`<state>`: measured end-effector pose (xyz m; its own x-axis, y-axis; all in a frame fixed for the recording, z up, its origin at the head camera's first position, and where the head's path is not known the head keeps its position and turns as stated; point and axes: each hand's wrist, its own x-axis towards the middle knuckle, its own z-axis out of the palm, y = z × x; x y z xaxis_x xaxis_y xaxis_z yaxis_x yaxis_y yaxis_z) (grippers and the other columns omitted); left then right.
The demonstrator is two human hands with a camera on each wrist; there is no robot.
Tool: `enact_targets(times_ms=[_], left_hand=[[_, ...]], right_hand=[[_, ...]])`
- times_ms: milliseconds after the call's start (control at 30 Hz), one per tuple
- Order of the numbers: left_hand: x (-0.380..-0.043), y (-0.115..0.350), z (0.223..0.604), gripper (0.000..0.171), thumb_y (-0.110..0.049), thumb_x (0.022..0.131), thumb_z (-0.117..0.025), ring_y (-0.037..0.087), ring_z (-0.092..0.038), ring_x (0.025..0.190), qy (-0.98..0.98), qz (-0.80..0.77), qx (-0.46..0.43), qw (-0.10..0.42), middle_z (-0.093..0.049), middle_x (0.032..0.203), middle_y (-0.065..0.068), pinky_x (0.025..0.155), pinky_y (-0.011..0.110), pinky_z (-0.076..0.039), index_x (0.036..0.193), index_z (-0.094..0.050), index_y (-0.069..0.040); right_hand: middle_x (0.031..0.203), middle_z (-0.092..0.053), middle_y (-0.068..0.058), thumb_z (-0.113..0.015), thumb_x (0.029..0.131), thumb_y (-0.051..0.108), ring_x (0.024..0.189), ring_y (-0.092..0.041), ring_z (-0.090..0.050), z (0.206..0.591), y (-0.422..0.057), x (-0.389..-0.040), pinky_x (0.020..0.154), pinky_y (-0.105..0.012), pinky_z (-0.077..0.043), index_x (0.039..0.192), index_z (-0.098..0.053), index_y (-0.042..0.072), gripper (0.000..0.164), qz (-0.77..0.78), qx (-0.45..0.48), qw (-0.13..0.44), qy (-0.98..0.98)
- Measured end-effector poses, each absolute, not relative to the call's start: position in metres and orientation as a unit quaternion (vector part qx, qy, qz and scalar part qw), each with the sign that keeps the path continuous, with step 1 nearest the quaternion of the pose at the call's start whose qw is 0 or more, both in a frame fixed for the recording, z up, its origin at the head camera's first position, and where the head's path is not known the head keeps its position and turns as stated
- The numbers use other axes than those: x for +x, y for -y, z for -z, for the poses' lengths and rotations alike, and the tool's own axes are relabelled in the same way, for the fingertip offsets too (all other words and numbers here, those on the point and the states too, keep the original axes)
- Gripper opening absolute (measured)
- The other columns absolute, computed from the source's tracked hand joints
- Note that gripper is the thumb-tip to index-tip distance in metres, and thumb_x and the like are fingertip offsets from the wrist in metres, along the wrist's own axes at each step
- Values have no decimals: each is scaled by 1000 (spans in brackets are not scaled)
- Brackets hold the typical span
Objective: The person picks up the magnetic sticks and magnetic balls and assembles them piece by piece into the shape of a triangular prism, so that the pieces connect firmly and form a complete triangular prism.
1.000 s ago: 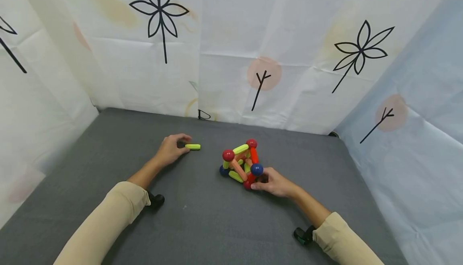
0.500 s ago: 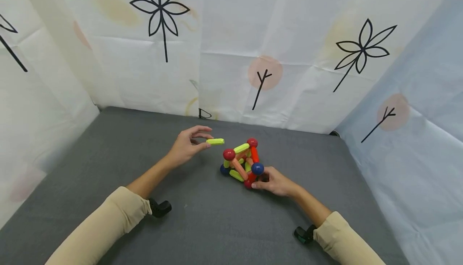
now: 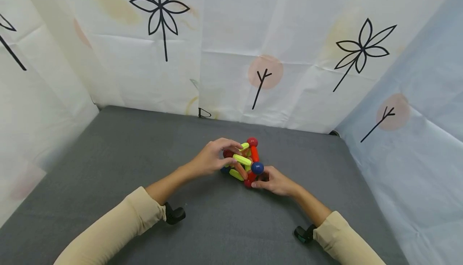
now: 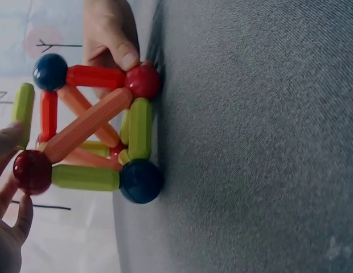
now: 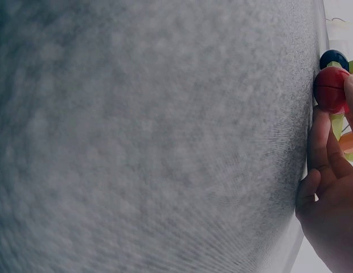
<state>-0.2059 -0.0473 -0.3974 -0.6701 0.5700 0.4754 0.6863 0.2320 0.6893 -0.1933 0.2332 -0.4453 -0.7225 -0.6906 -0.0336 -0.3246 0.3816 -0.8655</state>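
Observation:
A cube-like frame of magnetic rods and balls stands on the grey table, with red and blue balls at its corners. My left hand pinches a yellow-green rod by one end, over the frame's top between a red ball and a blue ball. In the left wrist view, fingers of that hand are also right at this red ball. My right hand holds the lower front red ball between thumb and fingers. An orange rod runs diagonally across one side.
The grey table stretches around the frame. White patterned cloth hangs behind it and along both sides. A black wrist camera sits on the left wrist, another black camera on the right.
My left hand has carried the yellow-green rod rightward from the left of the frame to its top. The right hand has stayed at the lower red ball.

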Motion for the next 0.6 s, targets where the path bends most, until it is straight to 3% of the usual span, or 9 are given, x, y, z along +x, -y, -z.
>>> enact_targets(times_ms=[433,600], left_hand=[[-209,47,404,37,-3,86,-77,18,-60,103,783,468,-405,65,-70,115,5,88,35,-51,121,-67,-3],[-212,64,404,36,-1,87,-75,18,-64,107,773,495,-393,45,-70,118,4,88,43,-53,122,-67,-4]], right_hand=[[85,-63,-8,-69,93,7,74,-16,-54,445,-232,-191,65,-24,-45,110,-66,1,18,457,-322,195,-806],[86,-63,-7,-69,94,8,73,-16,-55,444,-234,-187,65,-26,-47,116,-65,2,23,445,-331,184,-812]])
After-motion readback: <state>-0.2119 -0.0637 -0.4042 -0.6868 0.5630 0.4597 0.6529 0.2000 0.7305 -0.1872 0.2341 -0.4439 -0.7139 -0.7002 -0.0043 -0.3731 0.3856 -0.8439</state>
